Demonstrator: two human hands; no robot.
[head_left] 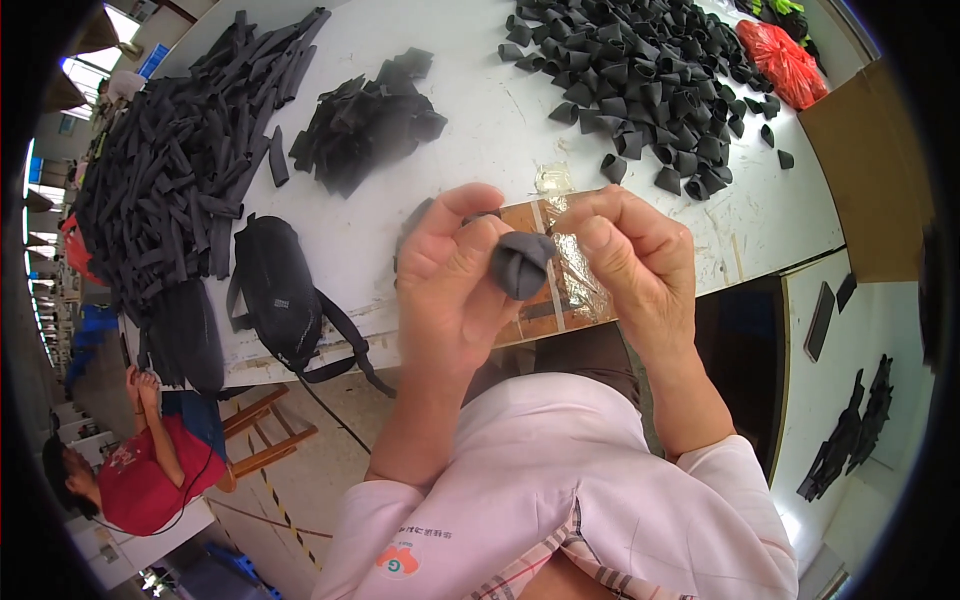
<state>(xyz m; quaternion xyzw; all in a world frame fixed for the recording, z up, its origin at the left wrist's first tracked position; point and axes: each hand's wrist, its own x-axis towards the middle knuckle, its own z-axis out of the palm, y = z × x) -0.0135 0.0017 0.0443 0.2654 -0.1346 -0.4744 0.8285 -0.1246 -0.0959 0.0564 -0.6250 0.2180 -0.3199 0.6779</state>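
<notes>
In front of my chest, my left hand grips a small dark grey fabric loop, its rounded opening facing me. My right hand is just to the right of it, thumb and forefinger closed together; anything between them is too small to make out. Under both hands lies a brown board with clear tape along it, at the near edge of the table. Behind my left fingers another dark piece is partly hidden.
The white table bears a heap of dark strips at left, flat dark pieces in the middle and many folded loops at far right. Nearer stand a black pouch, a red bag and a cardboard box. A person sits at left.
</notes>
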